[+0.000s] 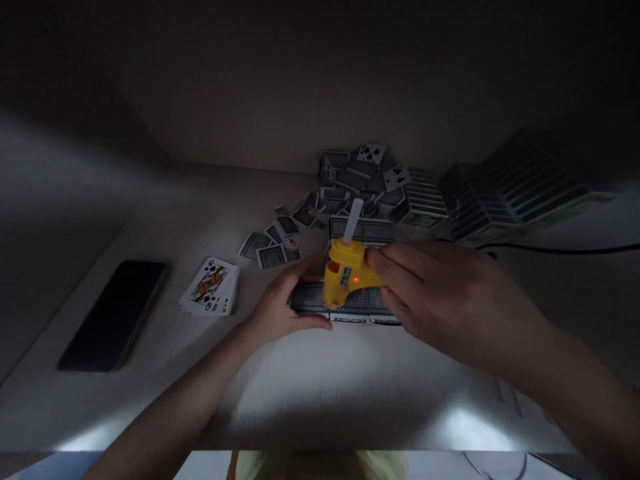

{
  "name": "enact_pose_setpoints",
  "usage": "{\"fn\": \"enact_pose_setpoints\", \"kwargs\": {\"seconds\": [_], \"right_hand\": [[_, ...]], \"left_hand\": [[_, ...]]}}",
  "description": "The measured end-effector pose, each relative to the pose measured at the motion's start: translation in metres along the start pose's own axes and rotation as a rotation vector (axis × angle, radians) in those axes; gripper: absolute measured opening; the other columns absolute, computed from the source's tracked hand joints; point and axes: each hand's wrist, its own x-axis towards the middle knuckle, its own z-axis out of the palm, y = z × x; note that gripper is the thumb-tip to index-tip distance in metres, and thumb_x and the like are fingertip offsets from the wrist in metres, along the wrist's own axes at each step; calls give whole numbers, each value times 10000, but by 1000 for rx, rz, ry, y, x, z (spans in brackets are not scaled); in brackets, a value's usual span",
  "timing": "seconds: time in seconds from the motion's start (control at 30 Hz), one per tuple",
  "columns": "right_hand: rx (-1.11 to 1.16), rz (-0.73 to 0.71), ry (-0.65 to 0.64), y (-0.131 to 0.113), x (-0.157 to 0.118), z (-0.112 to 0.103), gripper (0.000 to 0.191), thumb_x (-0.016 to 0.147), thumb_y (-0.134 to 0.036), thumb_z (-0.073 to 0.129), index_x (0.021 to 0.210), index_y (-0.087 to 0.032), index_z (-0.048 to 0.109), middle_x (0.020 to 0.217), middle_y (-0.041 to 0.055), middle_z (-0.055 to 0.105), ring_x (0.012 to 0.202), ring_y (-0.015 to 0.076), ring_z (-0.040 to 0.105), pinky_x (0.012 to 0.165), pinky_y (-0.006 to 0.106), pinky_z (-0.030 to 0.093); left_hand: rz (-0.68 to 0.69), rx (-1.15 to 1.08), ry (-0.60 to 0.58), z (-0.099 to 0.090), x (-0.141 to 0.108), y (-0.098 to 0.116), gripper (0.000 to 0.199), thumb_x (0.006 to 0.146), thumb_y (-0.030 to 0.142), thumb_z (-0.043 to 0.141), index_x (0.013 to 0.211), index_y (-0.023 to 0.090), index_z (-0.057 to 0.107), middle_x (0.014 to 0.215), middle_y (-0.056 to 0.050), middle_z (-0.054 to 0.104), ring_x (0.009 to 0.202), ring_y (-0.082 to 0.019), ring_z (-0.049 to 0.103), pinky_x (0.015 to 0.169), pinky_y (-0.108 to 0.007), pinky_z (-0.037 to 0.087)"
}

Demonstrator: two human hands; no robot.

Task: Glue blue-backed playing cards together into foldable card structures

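Head view: a yellow glue gun (346, 267) is above a panel of playing cards (309, 303), its nozzle end pointing down at the patterned card backs; whether the tip touches them cannot be told. A whitish glue stick (353, 221) juts up from the gun's rear, and a small orange light (356, 280) glows on its side. The right hand (443, 297) is wrapped around the gun's handle, its fingers curled closed. At the panel's left end, the left hand (280, 303) holds it between thumb and fingers, the thumb along the near edge and the fingers at the far side. Just beyond the gun lie further card backs (373, 229), laid side by side. Behind these is a loose heap of cards (353, 179), some face up, with a smaller scatter (273, 247) to its left. Ribbed card blocks (523, 187) stand at the right, near a black cord (565, 251). Left of the left hand, a stack topped by a queen (210, 287) rests on the pale tabletop (200, 200), with a dark phone (114, 317) farther left.
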Motion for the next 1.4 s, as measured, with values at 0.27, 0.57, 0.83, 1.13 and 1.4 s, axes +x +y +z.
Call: {"fn": "enact_pose_setpoints", "kwargs": {"seconds": [0.27,0.57,0.83,1.13,1.4], "right_hand": [[6,-2,-12,0,-1,0,169,834,-96,477,916,-126,621,798,54,631,612,162,523,565,317,377],[14,3,-17,-2,-3,1,183,826,-96,473,941,-134,611,818,53,637,632,157,521,584,308,371],[17,127,-6,7,-11,5,170,811,-158,487,924,-165,612,773,29,649,598,154,563,537,294,374],[184,516,7,28,-46,31,354,777,-474,603,980,-184,604,851,63,661,664,187,608,540,284,433],[1053,986,-99,29,-56,44,364,817,-566,547,809,-205,585,661,-9,518,581,130,472,517,261,378]], "left_hand": [[-38,-4,1,1,1,-1,1099,462,509,861,1400,244,352,1128,-89,672,1109,-311,607,988,-496,452],[7,5,4,1,0,-4,1082,500,508,844,1417,273,320,1139,-66,669,1127,-297,595,998,-478,446],[-47,0,-19,1,1,1,1111,438,463,880,1397,256,358,1120,-89,670,1071,-298,620,969,-473,458],[-69,51,-35,1,0,5,1094,457,413,890,1400,285,350,1119,-65,667,1059,-280,616,984,-467,435],[-33,44,-26,0,1,6,1081,473,400,887,1405,297,350,1117,-62,668,1058,-280,610,972,-465,443]]}}
